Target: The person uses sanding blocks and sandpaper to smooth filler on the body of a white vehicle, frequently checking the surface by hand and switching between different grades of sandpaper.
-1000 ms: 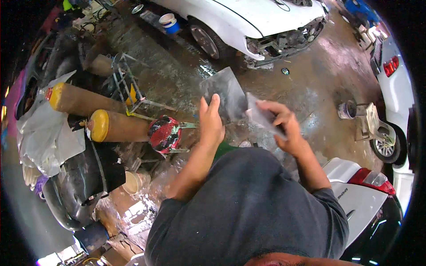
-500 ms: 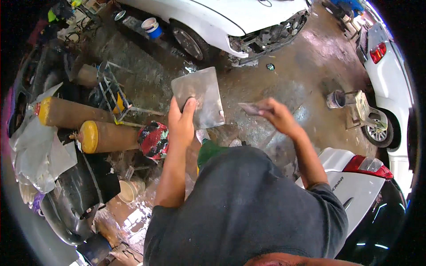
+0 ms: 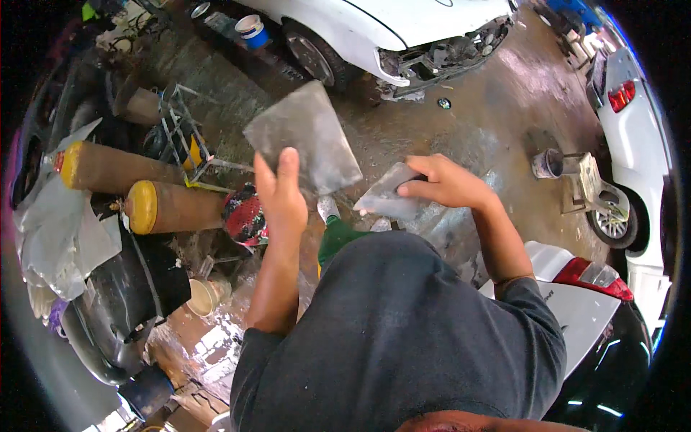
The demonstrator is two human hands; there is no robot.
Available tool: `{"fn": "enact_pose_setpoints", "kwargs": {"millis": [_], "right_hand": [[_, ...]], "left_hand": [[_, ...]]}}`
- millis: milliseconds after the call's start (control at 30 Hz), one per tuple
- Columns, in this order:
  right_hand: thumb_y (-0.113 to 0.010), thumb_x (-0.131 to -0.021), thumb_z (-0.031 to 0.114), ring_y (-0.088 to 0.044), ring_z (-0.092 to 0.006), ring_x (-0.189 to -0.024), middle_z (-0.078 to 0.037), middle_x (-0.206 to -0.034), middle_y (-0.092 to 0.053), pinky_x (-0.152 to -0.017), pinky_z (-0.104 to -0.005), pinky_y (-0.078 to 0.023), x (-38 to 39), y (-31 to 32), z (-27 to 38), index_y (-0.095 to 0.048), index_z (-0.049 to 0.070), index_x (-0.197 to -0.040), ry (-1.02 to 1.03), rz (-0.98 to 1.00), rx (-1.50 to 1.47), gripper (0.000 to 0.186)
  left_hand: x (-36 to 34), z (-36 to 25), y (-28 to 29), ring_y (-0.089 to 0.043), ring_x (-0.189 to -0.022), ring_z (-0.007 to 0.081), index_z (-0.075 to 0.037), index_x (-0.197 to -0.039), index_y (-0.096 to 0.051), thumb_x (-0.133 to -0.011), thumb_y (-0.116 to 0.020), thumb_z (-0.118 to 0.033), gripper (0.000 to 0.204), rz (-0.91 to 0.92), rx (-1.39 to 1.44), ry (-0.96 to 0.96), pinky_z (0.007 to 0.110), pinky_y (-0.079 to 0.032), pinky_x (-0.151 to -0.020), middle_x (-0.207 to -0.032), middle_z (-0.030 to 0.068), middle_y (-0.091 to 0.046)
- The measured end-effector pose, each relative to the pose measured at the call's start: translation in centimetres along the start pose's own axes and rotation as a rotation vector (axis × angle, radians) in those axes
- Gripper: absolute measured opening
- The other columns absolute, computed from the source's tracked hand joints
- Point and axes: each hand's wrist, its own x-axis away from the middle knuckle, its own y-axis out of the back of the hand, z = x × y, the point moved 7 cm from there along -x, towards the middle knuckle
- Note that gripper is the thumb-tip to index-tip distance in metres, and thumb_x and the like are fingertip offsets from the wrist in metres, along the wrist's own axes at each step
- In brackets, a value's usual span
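My left hand point(image 3: 283, 198) grips a flat grey square mixing board point(image 3: 309, 133) by its near left edge, thumb on top and fingers partly hidden beneath. The board is tilted, one corner pointing away from me. A thin grey putty spreader point(image 3: 391, 196) is pinched in my right hand point(image 3: 453, 183), just right of the board and a little apart from it. At the spreader's near left corner sits a small pale pink dab point(image 3: 363, 211), probably filler paste.
A white car point(image 3: 345, 25) with its front end stripped stands ahead. Two yellow-topped gas cylinders point(image 3: 173, 209) lie at left by a metal frame point(image 3: 183, 137). At right are a bucket point(image 3: 548, 163), a stool point(image 3: 581, 183) and another white vehicle point(image 3: 633, 137). A silver trunk lid point(image 3: 583, 309) is close behind my right arm.
The board has turned counterclockwise. My right hand has turned the spreader so its broad face shows. The pale dab, earlier at the board's near right corner, now shows on the spreader.
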Motion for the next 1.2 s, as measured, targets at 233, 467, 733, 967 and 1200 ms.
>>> {"fn": "enact_pose_setpoints", "kwargs": {"millis": [233,467,733,967,1200], "right_hand": [[-0.062,-0.098,0.028,-0.063,-0.0278,-0.068,-0.015,-0.077,-0.064,-0.061,-0.0422,-0.05,8.7,10.0,6.8,-0.06,0.003,-0.102,0.573,-0.54,-0.458,0.026],[-0.049,-0.103,0.034,-0.064,-0.0436,-0.098,-0.024,-0.107,-0.068,-0.08,-0.0527,-0.051,-4.7,-3.9,-22.5,-0.066,0.001,-0.115,-0.214,-0.337,0.392,0.039],[-0.062,-0.091,0.016,-0.068,-0.0346,-0.088,-0.02,-0.099,-0.072,-0.084,-0.044,-0.051,3.6,-9.0,-32.5,-0.065,0.001,-0.11,-0.405,-0.459,-0.044,0.024],[-0.055,-0.101,0.015,-0.065,-0.0209,-0.106,-0.009,-0.119,-0.066,-0.091,-0.0375,-0.053,-2.0,-7.3,-20.2,-0.057,0.001,-0.128,-0.311,-0.677,-1.259,0.031],[-0.057,-0.101,0.012,-0.068,-0.0216,-0.105,-0.009,-0.119,-0.068,-0.093,-0.0396,-0.058,-6.0,-6.9,-9.6,-0.057,0.002,-0.126,-0.164,-0.579,-1.537,0.027]], "left_hand": [[0.7,-1.8,7.5,-0.053,-0.125,0.0248,0.002,-0.147,-0.039,-0.101,-0.057,-0.018,0.053,-0.513,0.286,-0.138,0.039,-0.042,-0.106,-0.142,0.0145,-0.05],[3.7,-1.0,12.0,-0.052,-0.128,0.0307,-0.003,-0.15,-0.038,-0.1,-0.059,-0.019,0.056,-0.859,0.259,-0.081,0.046,-0.044,-0.108,-0.147,0.0133,-0.048],[5.1,5.3,15.5,-0.048,-0.131,0.0289,0.006,-0.15,-0.032,-0.094,-0.063,-0.016,0.068,-0.751,-0.044,0.13,0.039,-0.04,-0.11,-0.151,0.0183,-0.041],[4.8,12.5,5.5,-0.048,-0.132,0.0267,0.001,-0.143,-0.048,-0.095,-0.06,-0.015,0.052,-0.063,-0.394,0.324,0.037,-0.033,-0.113,-0.14,0.0162,-0.054],[2.1,10.4,-4.0,-0.052,-0.128,0.0269,0.004,-0.143,-0.047,-0.102,-0.058,-0.034,0.057,0.456,-0.123,0.101,0.037,-0.039,-0.107,-0.139,0.0187,-0.055]]}}
